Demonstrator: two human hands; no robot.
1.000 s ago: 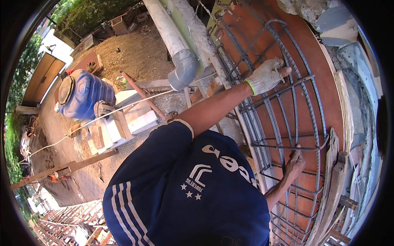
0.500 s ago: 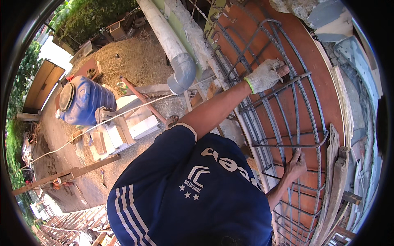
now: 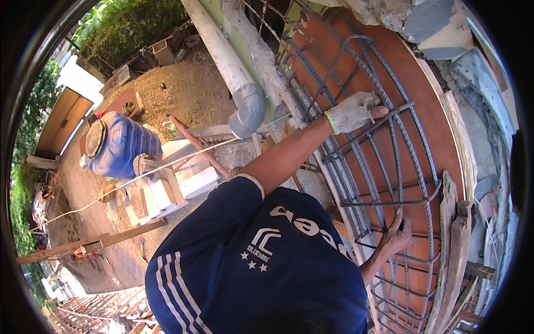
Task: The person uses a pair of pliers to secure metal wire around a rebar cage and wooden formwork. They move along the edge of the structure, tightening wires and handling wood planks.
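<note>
L hand (image 3: 354,113), gloved: fingers curled at crossbar (image 3: 403,108) of rebar cage (image 3: 413,147); full grip cannot be confirmed. R hand (image 3: 394,238), bare: fingers parted, just below lower stirrup (image 3: 384,204); contact w/ bars unclear. Cage loc. R of torso (image 3: 245,289), over red-brown panel (image 3: 443,139); blue drum (image 3: 125,146) well apart, far L.

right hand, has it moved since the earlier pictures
Yes, slightly: the right hand has shifted down the picture, sitting farther below the steel crossbar than a second ago.
</note>
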